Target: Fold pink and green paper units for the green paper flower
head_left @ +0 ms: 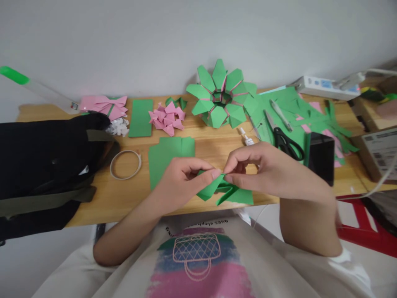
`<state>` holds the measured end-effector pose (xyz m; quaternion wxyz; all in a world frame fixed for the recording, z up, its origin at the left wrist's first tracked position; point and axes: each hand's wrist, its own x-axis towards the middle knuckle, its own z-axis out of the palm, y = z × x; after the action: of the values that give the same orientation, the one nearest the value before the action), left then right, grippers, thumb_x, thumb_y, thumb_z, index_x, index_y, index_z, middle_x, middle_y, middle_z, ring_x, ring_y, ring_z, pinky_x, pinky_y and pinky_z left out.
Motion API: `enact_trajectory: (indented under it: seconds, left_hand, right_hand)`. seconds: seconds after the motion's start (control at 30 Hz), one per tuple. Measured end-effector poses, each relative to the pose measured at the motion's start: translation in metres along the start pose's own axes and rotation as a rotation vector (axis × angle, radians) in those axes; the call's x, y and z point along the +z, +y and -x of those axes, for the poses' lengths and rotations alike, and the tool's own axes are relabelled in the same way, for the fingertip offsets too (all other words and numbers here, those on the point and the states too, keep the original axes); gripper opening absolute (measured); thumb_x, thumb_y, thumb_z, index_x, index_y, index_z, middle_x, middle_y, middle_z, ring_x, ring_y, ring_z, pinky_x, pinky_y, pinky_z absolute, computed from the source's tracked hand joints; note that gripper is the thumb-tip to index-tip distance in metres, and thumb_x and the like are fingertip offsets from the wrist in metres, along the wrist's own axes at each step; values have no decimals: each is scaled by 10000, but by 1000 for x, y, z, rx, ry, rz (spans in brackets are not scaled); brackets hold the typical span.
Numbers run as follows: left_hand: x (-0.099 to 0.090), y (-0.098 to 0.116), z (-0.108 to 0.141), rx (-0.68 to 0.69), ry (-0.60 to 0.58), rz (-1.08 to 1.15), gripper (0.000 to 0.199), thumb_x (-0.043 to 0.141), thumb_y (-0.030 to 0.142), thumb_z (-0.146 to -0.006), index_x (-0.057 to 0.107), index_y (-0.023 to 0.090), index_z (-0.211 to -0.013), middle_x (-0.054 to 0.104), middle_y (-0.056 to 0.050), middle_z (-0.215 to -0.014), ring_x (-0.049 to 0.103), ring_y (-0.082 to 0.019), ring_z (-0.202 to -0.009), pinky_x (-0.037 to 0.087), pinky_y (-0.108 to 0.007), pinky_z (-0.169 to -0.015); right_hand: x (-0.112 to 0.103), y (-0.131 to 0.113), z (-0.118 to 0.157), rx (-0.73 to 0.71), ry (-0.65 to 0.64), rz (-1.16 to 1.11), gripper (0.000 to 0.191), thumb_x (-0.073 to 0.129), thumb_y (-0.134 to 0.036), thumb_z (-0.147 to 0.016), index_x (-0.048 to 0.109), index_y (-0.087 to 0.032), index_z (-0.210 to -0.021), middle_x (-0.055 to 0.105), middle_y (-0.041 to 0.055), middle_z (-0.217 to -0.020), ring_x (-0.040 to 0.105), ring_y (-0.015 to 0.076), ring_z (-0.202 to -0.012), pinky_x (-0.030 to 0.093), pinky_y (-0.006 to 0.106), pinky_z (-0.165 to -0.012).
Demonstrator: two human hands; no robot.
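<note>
My left hand (pixel 189 178) pinches a folded piece of green paper (pixel 208 187) between thumb and fingers, near the table's front edge. My right hand (pixel 252 167) pinches the same paper at its upper corner, fingertips almost meeting the left ones. Below them lie more green paper pieces (pixel 240 196), partly hidden by the hands. Flat green sheets (pixel 163 155) lie just beyond my left hand. A small white glue bottle (pixel 247 139) is behind my right hand, its lower part covered. Farther back stands a flower-like ring of folded green and pink paper (pixel 221 97).
Pink folded pieces (pixel 167 118), a green stack (pixel 140 118) and a tape roll (pixel 125 164) sit left of centre. A black bag (pixel 46 165) covers the left end. Scissors (pixel 287 142), a cutter (pixel 281 115), a phone (pixel 321 157), scraps and a power strip (pixel 328 87) are right.
</note>
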<state>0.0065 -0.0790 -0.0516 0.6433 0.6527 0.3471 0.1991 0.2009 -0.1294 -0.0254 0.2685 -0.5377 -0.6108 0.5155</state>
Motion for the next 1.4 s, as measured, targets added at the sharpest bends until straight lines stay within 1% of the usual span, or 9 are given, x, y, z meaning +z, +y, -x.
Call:
enact_trajectory:
  seconds: [0.4, 0.73, 0.93, 1.07, 1.17, 1.23, 1.27, 1.33, 1.4]
  left_hand:
    - [1, 1, 0, 7, 23, -54, 231, 631, 287, -823, 652, 176, -621, 507, 32, -542, 389, -89, -515, 293, -218, -443]
    - [1, 1, 2, 46, 53, -138, 252, 634, 285, -832, 646, 182, -602, 526, 25, -531, 383, -88, -508, 296, -213, -428]
    - [-4, -8, -3, -85, 136, 39, 181, 767, 325, -710, 689, 191, -617, 650, 1, -571, 499, -104, -507, 405, -215, -461]
    - [-4, -11, -6, -80, 161, 43, 201, 793, 321, -683, 684, 185, -582, 651, -3, -549, 506, -107, -495, 399, -219, -449]
    - [-5, -12, -7, -56, 164, 24, 207, 785, 309, -696, 677, 181, -573, 636, 7, -532, 502, -98, -480, 388, -216, -445]
    - [-5, -12, -9, -42, 193, 58, 193, 782, 302, -698, 680, 178, -589, 651, 8, -546, 525, -98, -486, 408, -215, -459]
    - [-6, -13, -9, -36, 209, 84, 183, 782, 298, -697, 684, 177, -603, 666, 6, -559, 543, -101, -494, 426, -215, -471]
    - [-5, -14, -10, -26, 240, 135, 161, 781, 291, -700, 692, 175, -632, 693, 3, -584, 574, -105, -511, 458, -214, -495]
    - [-4, -14, -10, -18, 258, 148, 142, 781, 274, -703, 696, 178, -642, 705, 2, -594, 590, -107, -519, 470, -212, -502]
  right_hand:
    - [1, 0, 0, 16, -27, -56, 92, 614, -202, -800, 642, -166, -720, 570, -50, -585, 480, 61, -516, 361, 198, -471]
    - [2, 3, -1, 3, -10, -56, 145, 607, -262, -831, 657, -174, -727, 615, -28, -629, 522, 80, -559, 399, 211, -508]
    - [3, 4, 0, -32, 59, -18, 138, 610, -231, -825, 658, -170, -711, 601, -28, -596, 508, 76, -538, 405, 207, -507]
    - [1, 7, -1, 0, 15, -16, 153, 621, -269, -844, 665, -179, -729, 624, -23, -623, 531, 84, -559, 430, 209, -521]
    - [-1, 15, 3, 15, 15, -68, 249, 604, -394, -886, 698, -183, -791, 669, 5, -709, 582, 108, -636, 482, 228, -581]
    - [-2, 22, 9, -22, 34, -154, 292, 658, -472, -848, 726, -198, -924, 715, 35, -855, 639, 142, -758, 533, 258, -673]
    - [-2, 26, 13, -47, 37, -205, 370, 739, -479, -779, 718, -215, -1037, 724, 49, -967, 660, 163, -831, 552, 276, -720]
    - [2, 33, 19, -76, 38, -271, 637, 884, -418, -612, 670, -262, -1191, 694, 60, -1163, 675, 186, -902, 572, 289, -739]
    - [9, 36, 21, -64, 128, -276, 562, 854, -326, -678, 660, -283, -1204, 698, 53, -1161, 676, 181, -913, 575, 289, -733]
